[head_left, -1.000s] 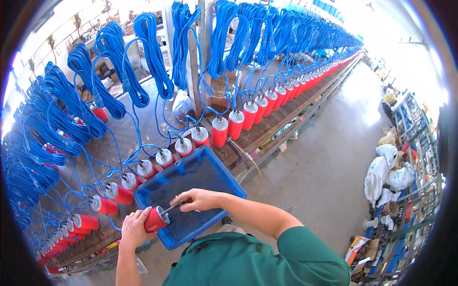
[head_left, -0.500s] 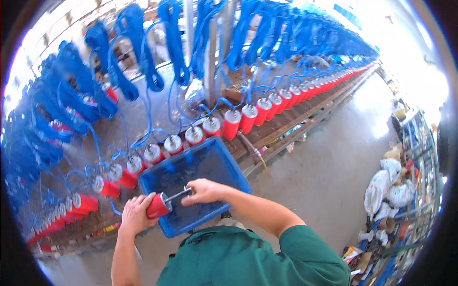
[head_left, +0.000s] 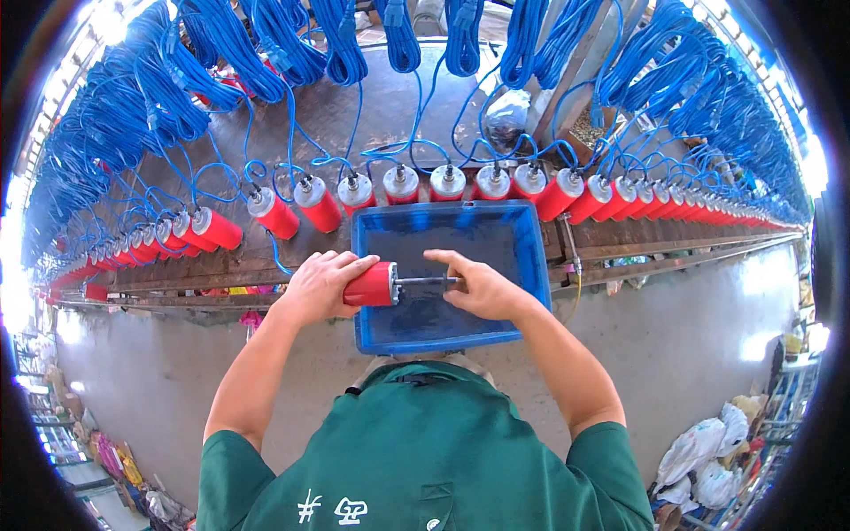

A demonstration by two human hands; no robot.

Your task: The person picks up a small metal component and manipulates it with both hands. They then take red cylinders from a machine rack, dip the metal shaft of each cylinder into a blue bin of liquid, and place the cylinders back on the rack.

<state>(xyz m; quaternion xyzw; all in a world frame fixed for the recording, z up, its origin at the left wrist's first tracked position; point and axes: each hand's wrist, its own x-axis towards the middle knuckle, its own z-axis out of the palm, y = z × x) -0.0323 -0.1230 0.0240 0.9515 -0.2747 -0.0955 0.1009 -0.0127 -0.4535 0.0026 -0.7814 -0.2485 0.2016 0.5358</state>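
Note:
My left hand point(head_left: 320, 287) is wrapped round a red cylinder point(head_left: 368, 285) with a metal end cap, lying level over the near left part of a blue plastic tub point(head_left: 537, 257). From the cap a thin metal rod point(head_left: 420, 280) runs right to my right hand point(head_left: 487, 290). That hand is closed on the rod's far end beside a small dark crosspiece, its index finger pointing out. Whether the rod belongs to the cylinder or is a separate tool, I cannot tell. Behind the tub, similar red cylinders point(head_left: 317, 205) with blue cables line the bench edge.
Coiled blue cables point(head_left: 341, 44) hang above the dark bench point(head_left: 354, 119). A thin hose point(head_left: 577, 274) dangles from the bench edge right of the tub. White bags point(head_left: 699, 447) are piled by a rack at the lower right. Grey floor point(head_left: 637, 341) lies below.
The view has swung round, so the bench now runs across and the tub is nearer the middle. In the picture, the cylinder and rod have turned from slanted to level. Both grips stay.

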